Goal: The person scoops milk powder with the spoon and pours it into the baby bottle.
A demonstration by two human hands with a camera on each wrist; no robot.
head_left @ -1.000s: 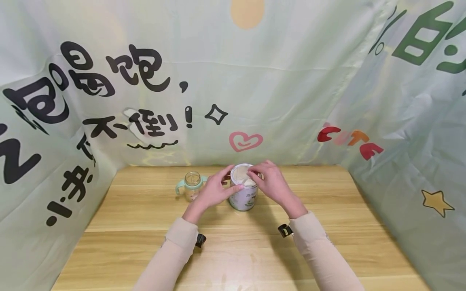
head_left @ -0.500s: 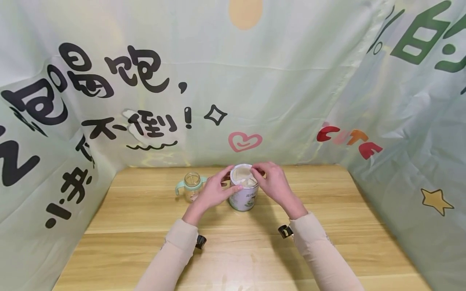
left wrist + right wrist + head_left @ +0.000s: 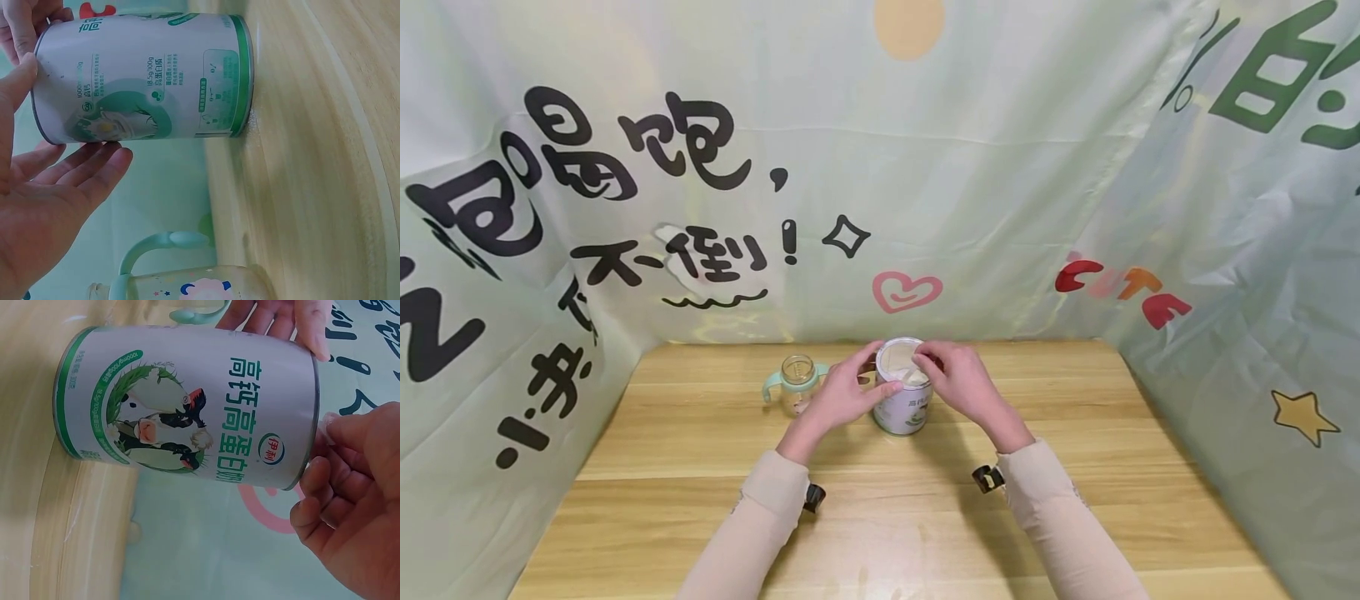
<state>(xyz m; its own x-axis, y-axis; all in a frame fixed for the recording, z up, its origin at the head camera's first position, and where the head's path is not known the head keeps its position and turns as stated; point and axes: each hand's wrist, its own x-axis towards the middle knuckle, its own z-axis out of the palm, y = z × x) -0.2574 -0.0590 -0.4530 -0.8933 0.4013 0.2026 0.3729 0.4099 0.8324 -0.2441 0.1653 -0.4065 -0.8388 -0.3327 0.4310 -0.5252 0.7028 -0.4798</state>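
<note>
We see the left hand [image 3: 842, 393] gripping the can [image 3: 906, 412] near its top, and the right hand [image 3: 958, 377], fingers bent, hold unclear, now shifted inward over the mouth [image 3: 895, 360], suggesting unfinished work there, the can standing upright on the table [image 3: 895, 517], right of the bottle [image 3: 800, 381].

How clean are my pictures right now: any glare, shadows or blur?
Head: pale glare on the near wooden table, soft shadow beside the right sleeve; left wrist: dimmer, turned sideways, but the Yili milk powder can's larger print is legible; right wrist: also dim and sideways, cow picture clear.
</note>
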